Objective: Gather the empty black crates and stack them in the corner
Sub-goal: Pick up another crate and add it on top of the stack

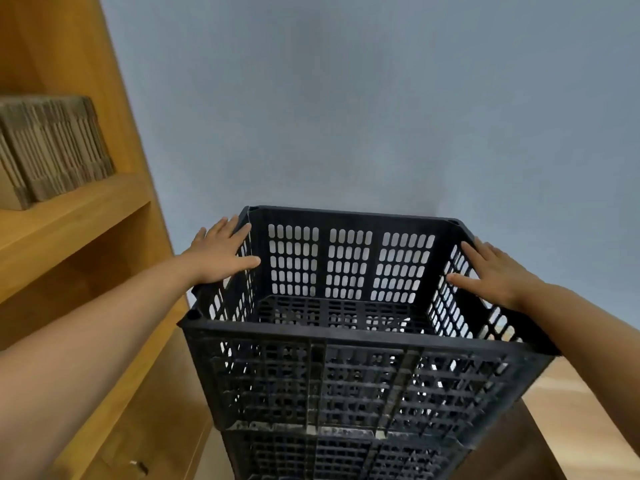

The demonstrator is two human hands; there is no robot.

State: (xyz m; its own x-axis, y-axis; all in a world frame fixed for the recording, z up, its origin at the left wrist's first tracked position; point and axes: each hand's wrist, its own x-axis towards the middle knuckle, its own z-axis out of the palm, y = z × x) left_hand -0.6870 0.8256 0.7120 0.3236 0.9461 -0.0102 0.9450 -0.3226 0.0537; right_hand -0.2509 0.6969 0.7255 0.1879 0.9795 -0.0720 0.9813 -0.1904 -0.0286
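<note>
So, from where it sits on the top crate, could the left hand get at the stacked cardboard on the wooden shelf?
Probably yes. The left hand lies flat on the top crate's left rim, holding nothing, and the stacked cardboard sits on the open shelf further left, with nothing between them. Whether the arm is long enough, I cannot tell.

I see both bare forearms reaching forward from the lower corners, well apart. My left hand (221, 252) lies flat, palm down, fingers spread and pointing ahead, thumb angled inward to the right. My right hand (491, 271) mirrors it, fingers stretched forward and together, thumb pointing inward to the left. Neither grip is curled closed; both wrists are straight
</note>
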